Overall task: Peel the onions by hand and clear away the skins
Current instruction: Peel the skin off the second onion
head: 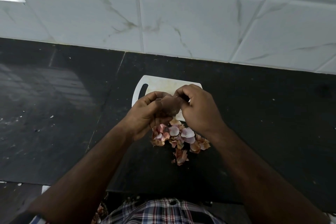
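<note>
Brown papery onion (170, 105) sits mid-frame above the white cutting board (160, 82), gripped by the left hand (145, 114). Right hand (197, 108) fingers pinch its skin; best to tear in strips, dropping them onto the skins (180, 137) heaped on the table (263, 114) below.

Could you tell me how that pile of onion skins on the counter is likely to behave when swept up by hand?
The onion skins look thin, curled and papery, so probably very light and apt to scatter. They lie as loose separate flakes, so some will likely slip away on the dark counter.
</note>
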`<state>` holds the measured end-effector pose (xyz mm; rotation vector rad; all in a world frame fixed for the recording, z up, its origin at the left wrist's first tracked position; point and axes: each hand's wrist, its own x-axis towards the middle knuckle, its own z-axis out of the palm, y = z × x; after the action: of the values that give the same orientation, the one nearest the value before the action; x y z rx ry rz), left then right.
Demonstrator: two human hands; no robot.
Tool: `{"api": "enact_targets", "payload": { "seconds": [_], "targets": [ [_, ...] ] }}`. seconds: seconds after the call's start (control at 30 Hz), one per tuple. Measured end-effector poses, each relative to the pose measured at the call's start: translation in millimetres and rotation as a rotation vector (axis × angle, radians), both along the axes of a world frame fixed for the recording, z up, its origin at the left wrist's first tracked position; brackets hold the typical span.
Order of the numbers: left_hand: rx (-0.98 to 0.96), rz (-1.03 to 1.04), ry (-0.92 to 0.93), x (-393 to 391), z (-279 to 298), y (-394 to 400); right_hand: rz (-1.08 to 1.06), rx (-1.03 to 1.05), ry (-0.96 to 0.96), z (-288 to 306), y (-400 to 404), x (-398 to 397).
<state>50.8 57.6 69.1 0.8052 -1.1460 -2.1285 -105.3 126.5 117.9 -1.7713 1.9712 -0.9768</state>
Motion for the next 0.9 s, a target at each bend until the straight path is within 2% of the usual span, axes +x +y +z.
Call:
{"api": "enact_targets", "payload": {
  "seconds": [0.23,0.4,0.5,0.63,0.8,0.9],
  "targets": [
    [0.092,-0.025,0.07,2,0,1,-0.117,0.006,-0.15,-3,-4,-11],
    [0.151,-0.044,0.122,5,0,2,-0.118,-0.011,-0.102,-12,-1,-17],
    [0.205,-0.055,0.15,8,-2,1,-0.132,0.052,-0.051,-22,3,-22],
    [0.226,-0.051,0.136,12,-5,-2,-0.04,0.224,-0.105,-26,9,-26],
    [0.209,-0.066,0.078,12,-7,-2,0.036,0.021,-0.155,-5,6,-20],
    [0.192,-0.077,0.063,11,-5,0,0.144,0.037,-0.064,0,2,-15]
  ]
}}
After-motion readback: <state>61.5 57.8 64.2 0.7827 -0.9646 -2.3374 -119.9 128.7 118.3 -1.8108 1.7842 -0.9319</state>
